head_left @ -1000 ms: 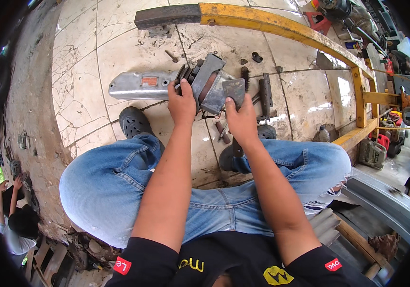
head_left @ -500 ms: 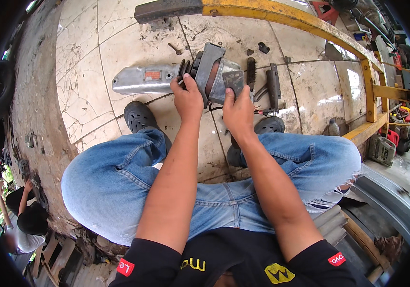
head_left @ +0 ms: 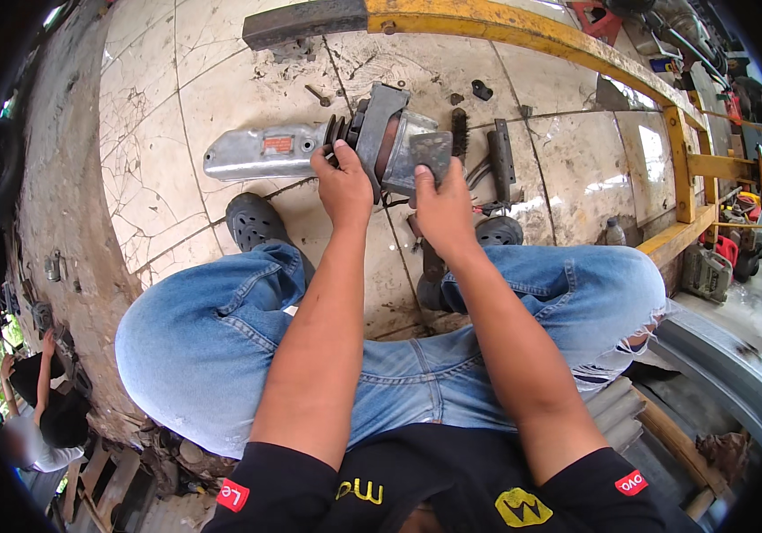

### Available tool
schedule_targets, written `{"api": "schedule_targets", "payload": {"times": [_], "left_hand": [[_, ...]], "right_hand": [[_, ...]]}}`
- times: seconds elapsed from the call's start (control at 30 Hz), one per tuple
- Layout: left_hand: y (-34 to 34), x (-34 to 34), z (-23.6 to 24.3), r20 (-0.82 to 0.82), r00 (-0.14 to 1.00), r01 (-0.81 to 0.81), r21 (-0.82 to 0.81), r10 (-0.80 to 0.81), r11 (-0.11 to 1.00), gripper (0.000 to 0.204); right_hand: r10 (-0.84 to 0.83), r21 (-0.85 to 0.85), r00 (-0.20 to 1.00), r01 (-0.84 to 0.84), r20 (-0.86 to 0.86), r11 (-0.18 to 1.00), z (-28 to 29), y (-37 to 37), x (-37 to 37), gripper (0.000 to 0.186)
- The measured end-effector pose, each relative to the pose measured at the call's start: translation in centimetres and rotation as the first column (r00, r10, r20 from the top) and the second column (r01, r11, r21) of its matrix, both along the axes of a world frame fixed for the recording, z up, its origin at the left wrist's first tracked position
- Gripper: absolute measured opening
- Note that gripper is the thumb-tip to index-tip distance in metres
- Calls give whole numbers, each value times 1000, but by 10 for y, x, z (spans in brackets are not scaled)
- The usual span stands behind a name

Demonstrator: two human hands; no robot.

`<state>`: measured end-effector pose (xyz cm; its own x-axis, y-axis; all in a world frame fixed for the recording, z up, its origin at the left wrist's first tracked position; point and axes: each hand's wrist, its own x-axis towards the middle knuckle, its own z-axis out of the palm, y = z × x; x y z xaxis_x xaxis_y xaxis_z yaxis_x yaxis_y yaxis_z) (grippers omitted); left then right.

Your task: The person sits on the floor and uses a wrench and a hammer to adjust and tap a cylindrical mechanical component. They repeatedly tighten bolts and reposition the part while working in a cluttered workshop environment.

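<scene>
Between my knees, above the tiled floor, is a grey housing-like part (head_left: 382, 115) with a brown band in its middle and a dull metal face on its right. My left hand (head_left: 343, 188) is closed on its left side, by a black ribbed section (head_left: 335, 131). My right hand (head_left: 446, 206) pinches a dark, flat, square piece (head_left: 432, 151), thumb on its face, held against the right end of the part. Beyond my left hand lies a long silver metal cover (head_left: 256, 153) with a red label. What the fingers do underneath is hidden.
A black-bristled brush (head_left: 460, 133) and a dark bar-shaped part (head_left: 502, 164) lie right of the work. A yellow metal frame (head_left: 487, 19) runs across the far side and down the right. A bolt (head_left: 318, 94) lies on the tiles. Another person (head_left: 47, 400) is at far left.
Both hands keep their holds, and the grey part has shifted slightly left and tilted a little. The view has moved slightly too.
</scene>
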<state>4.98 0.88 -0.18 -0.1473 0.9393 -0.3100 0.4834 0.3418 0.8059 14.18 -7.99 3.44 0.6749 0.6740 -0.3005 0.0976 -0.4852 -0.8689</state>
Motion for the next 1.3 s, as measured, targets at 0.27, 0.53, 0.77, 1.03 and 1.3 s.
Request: {"api": "schedule_targets", "payload": {"times": [0.27,0.53,0.77,1.03,1.3], "left_hand": [[-1,-8,-7,54,997,48,44,-50,998,79],[14,-8,-13,-57,987,156,153,-149,976,89],[18,-9,-17,124,957,241,167,-263,956,92],[15,-7,-13,121,961,226,181,-250,957,93],[14,-10,-15,121,959,227,216,-257,950,92]], "right_hand": [[14,16,987,-11,-160,1000,25,-3,24,27],[57,-53,984,-49,169,997,27,27,24,38],[40,-90,969,-18,246,996,15,24,24,38],[45,-107,982,-25,186,994,15,25,23,37],[92,-94,980,-76,175,993,9,25,23,37]]}}
